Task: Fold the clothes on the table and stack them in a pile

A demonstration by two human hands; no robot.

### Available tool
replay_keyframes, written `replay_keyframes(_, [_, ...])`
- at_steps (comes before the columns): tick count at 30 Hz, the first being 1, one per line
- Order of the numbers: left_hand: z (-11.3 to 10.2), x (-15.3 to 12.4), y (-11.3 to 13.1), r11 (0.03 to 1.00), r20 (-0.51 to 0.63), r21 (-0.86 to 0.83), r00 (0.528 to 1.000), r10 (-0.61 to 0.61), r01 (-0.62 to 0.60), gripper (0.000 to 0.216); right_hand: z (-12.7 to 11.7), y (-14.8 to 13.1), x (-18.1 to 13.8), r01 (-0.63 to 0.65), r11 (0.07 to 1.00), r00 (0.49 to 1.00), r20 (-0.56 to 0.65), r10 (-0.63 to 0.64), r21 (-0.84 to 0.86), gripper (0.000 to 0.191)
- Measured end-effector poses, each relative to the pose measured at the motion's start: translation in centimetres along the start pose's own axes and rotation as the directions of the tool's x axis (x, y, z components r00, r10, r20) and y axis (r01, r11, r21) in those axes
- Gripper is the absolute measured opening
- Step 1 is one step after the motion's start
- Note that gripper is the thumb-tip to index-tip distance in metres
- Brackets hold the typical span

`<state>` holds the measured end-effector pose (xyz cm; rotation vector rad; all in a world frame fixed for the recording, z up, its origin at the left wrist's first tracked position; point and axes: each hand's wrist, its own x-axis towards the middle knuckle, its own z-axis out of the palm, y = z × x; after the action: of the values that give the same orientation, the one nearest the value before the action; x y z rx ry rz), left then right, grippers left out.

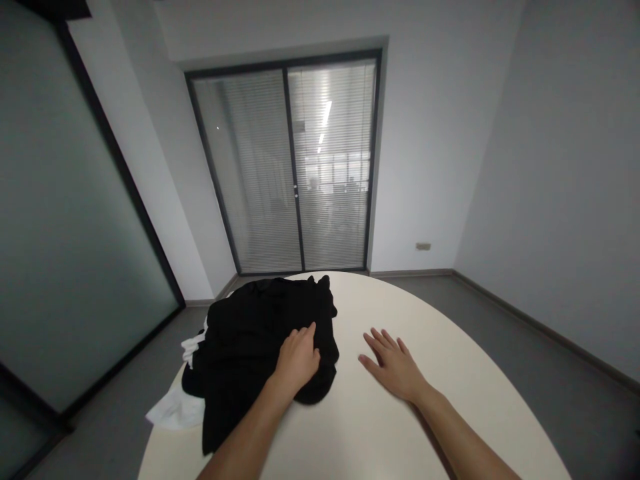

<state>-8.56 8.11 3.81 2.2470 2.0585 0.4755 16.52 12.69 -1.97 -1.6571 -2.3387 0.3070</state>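
A crumpled pile of black clothing (250,340) lies on the left part of a round white table (450,373). My left hand (299,359) rests on top of the pile's right side, fingers bent down into the cloth; whether they pinch the fabric is hidden. My right hand (391,363) lies flat on the bare tabletop just right of the pile, fingers stretched and slightly spread, holding nothing. A white garment (175,408) sticks out from under the black pile at the table's left edge.
Grey floor surrounds the table. A glass double door with blinds (293,167) stands behind the table. A frosted glass partition (60,233) runs along the left and a plain wall stands on the right.
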Motion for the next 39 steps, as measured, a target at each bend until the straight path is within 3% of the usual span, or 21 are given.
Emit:
replay_keyframes(5, [-2.6, -0.5, 2.0, 0.948, -0.006, -0.244, 0.978, 0.208, -0.203, 0.026, 0.6, 0.8, 0.4, -0.028, 0.993, 0.997, -0.062, 0.035, 0.112, 0.062])
replay_keyframes(8, [-3.3, -0.5, 2.4, 0.929, 0.007, -0.344, 0.989, 0.15, -0.139, 0.039, 0.4, 0.8, 0.5, -0.023, 0.98, 0.994, -0.102, 0.044, 0.2, 0.062])
replay_keyframes(10, [-2.9, -0.5, 2.1, 0.956, -0.045, -0.288, 0.998, 0.052, -0.063, 0.04, 0.1, 0.6, 0.5, -0.011, 0.963, 0.988, -0.145, 0.052, 0.269, 0.064])
replay_keyframes(12, [-2.2, -0.4, 1.5, 0.981, -0.058, -0.195, 0.998, -0.03, 0.018, 0.067, 0.0, 0.3, 0.4, 0.017, 0.946, 0.978, -0.201, 0.051, 0.323, 0.067])
replay_keyframes(15, [-1.4, -0.5, 1.1, 0.994, 0.068, -0.108, 0.997, -0.022, 0.03, 0.086, 0.2, 0.0, 0.3, 0.068, 0.944, 0.969, -0.247, 0.015, 0.322, 0.07])
replay_keyframes(21, [-3.7, -1.6, 2.6, 0.983, 0.143, -0.126, 0.978, 0.151, -0.133, 0.026, 0.1, -0.2, 0.0, 0.091, 0.978, 0.981, -0.185, -0.055, 0.189, 0.052])
replay_keyframes(26, [-5.5, -2.3, 4.2, 0.943, 0.049, -0.157, 0.952, 0.303, -0.292, 0.035, -1.3, -0.8, 0.0, 0.11, 0.975, 0.972, -0.224, -0.066, 0.191, 0.049])
replay_keyframes(29, [-4.9, -1.8, 3.6, 0.972, -0.099, -0.047, 0.969, 0.226, -0.232, 0.028, -1.5, -1.0, -0.2, 0.061, 0.979, 0.961, -0.278, -0.004, 0.197, 0.038])
replay_keyframes(31, [-3.9, -1.3, 2.5, 0.993, -0.148, 0.014, 0.982, 0.121, -0.12, 0.044, -1.6, -1.1, -0.4, 0.044, 0.973, 0.949, -0.314, 0.03, 0.228, 0.036])
replay_keyframes(34, [-2.5, -0.7, 1.1, 0.999, -0.052, 0.022, 0.998, -0.04, 0.041, 0.077, -1.9, -1.7, -0.8, 0.105, 0.954, 0.949, -0.316, -0.012, 0.279, 0.049])
replay_keyframes(36, [-2.1, -0.6, 0.9, 0.998, 0.032, -0.001, 0.997, -0.068, 0.068, 0.075, -2.2, -2.4, -1.3, 0.159, 0.945, 0.964, -0.251, -0.086, 0.285, 0.059])
replay_keyframes(39, [-2.5, -1.1, 1.8, 0.996, 0.031, -0.083, 0.999, 0.015, -0.013, 0.06, -2.4, -3.3, -1.8, 0.195, 0.941, 0.979, -0.111, -0.17, 0.277, 0.056])
